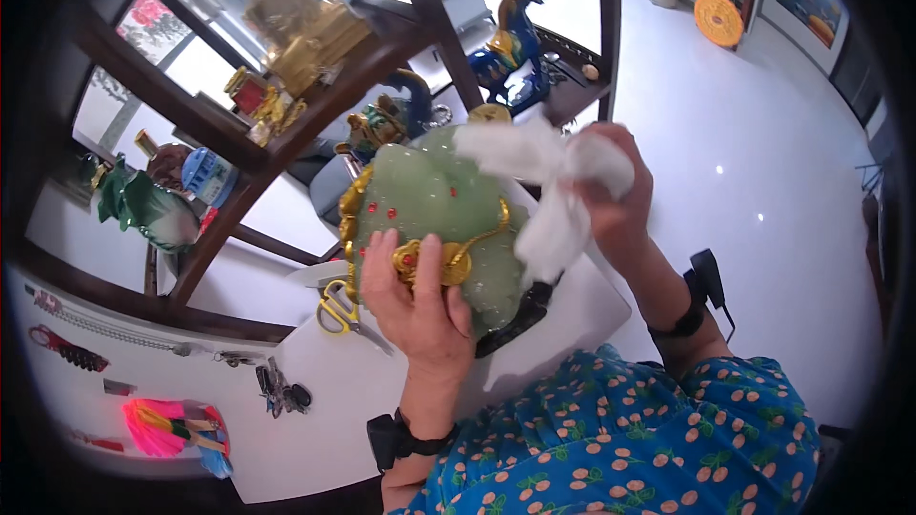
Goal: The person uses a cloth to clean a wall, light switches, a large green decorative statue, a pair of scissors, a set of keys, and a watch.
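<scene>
A pale green jade-like ornament (444, 179) rests on the white tabletop (336, 400). It has red studs, a gold cord with a coin, gold trim along its left side and a black base (517, 322). My left hand (422, 300) is laid over its near face, fingers spread and bent around the gold decoration, which they partly hide. In my right hand (615, 186) is a bunched white cloth (551, 229), blurred by motion. One end of the cloth reaches over the ornament's upper right; another hangs at its right side.
Yellow-handled scissors (340, 311) lie left of the ornament, and keys (283, 390) farther left. Dark wooden shelving (300, 136) rises just behind, bearing a blue glazed horse figurine (512, 50), a green-and-white cabbage ornament (147, 204) and gold pieces. A pink item (154, 428) lies at lower left.
</scene>
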Tool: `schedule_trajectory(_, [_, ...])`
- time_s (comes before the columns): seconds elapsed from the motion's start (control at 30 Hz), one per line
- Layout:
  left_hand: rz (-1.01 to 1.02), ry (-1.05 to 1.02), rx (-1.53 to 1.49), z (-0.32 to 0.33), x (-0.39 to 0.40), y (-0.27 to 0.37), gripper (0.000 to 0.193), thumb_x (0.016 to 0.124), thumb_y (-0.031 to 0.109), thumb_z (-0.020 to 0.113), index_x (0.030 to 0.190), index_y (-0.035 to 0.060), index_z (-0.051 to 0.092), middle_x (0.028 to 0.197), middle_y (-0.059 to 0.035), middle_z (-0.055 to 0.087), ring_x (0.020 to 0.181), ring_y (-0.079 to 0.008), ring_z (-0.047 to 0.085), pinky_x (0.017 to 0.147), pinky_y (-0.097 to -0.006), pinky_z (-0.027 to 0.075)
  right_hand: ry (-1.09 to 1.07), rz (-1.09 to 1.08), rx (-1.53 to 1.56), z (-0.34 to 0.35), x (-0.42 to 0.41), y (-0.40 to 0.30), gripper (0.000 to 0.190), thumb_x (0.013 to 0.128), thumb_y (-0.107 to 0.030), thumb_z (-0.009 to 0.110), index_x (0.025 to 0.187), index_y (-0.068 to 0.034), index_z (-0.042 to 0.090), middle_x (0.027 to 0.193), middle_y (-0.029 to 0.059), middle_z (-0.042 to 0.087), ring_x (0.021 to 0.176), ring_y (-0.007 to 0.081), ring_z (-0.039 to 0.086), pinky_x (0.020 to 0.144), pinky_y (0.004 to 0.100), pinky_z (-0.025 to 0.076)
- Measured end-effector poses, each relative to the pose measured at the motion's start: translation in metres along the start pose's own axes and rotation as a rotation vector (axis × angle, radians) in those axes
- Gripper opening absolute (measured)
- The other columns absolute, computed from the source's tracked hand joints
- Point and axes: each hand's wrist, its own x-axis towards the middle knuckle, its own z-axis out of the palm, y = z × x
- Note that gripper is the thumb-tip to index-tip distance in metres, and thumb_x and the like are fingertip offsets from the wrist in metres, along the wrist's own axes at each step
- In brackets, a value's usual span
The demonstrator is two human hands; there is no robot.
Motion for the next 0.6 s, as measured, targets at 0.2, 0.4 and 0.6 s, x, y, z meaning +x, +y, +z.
schedule_trajectory(0.2, [0.022, 0.020, 0.027, 0.005, 0.001, 0.001, 0.036, 0.095, 0.024, 0.038, 0.120, 0.0032, 0.054, 0.125, -0.0222, 0.044, 0.115, -0.0369, 0.045, 0.096, -0.0451, 0.036, -0.302, 0.209, 0.301, 0.013, -0.025, 0.029, 0.053, 0.076, -0.003, 0.063, 0.126, -0.005, 0.047, 0.109, 0.0043, 0.058, 0.098, 0.0151, 0.054, 0.089, 0.0280, 0.042])
schedule_trajectory(0.4, [0.021, 0.043, 0.047, 0.006, -0.001, -0.003, 0.038, 0.096, 0.025, 0.035, 0.119, 0.0033, 0.055, 0.124, -0.0211, 0.045, 0.115, -0.0352, 0.045, 0.097, -0.0442, 0.037, -0.300, 0.136, 0.018, 0.004, -0.053, 0.040, 0.043, 0.073, -0.006, 0.068, 0.113, -0.003, 0.053, 0.107, 0.0122, 0.058, 0.097, 0.0193, 0.057, 0.087, 0.0306, 0.043])
schedule_trajectory(0.6, [-0.012, 0.060, 0.056, 0.010, -0.002, 0.003, 0.038, 0.096, 0.028, 0.035, 0.118, 0.0034, 0.056, 0.125, -0.0213, 0.045, 0.115, -0.0356, 0.046, 0.097, -0.0446, 0.037, -0.197, 0.264, -0.059, -0.002, -0.089, 0.066, 0.042, 0.072, -0.009, 0.069, 0.110, -0.003, 0.053, 0.100, 0.0159, 0.058, 0.090, 0.0318, 0.059, 0.083, 0.0351, 0.046])
